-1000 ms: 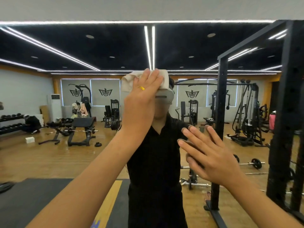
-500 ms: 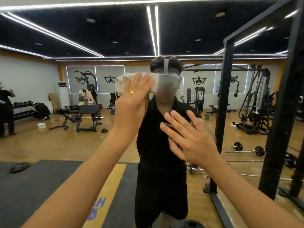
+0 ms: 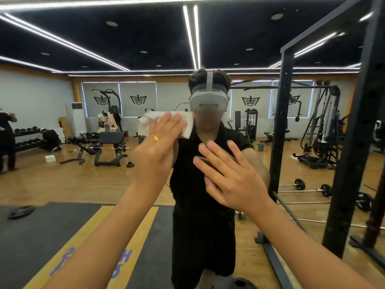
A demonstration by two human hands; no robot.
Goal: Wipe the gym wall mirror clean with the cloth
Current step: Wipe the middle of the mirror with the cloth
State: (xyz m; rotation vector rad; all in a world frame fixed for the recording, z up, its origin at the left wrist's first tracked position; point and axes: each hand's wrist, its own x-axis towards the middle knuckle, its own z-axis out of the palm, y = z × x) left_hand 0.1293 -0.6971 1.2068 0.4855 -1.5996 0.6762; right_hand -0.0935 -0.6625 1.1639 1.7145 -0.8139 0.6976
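The wall mirror [image 3: 62,180] fills the whole view and reflects the gym and a person in black wearing a headset. My left hand [image 3: 156,151], with a gold ring, presses a folded white cloth [image 3: 185,124] flat against the glass at about chin height of the reflection, fingers straight. My right hand [image 3: 227,176] lies flat on the mirror lower and to the right, fingers spread, holding nothing.
A black steel rack [image 3: 354,142] stands close on the right, its upright and base beside my right arm. Reflected in the glass are benches, a dumbbell rack, cable machines, barbells on the wooden floor and people at the far left.
My left hand has slid the cloth down the glass from above the reflected head to chin height. My right hand stays flat on the mirror. The view has tilted upward.
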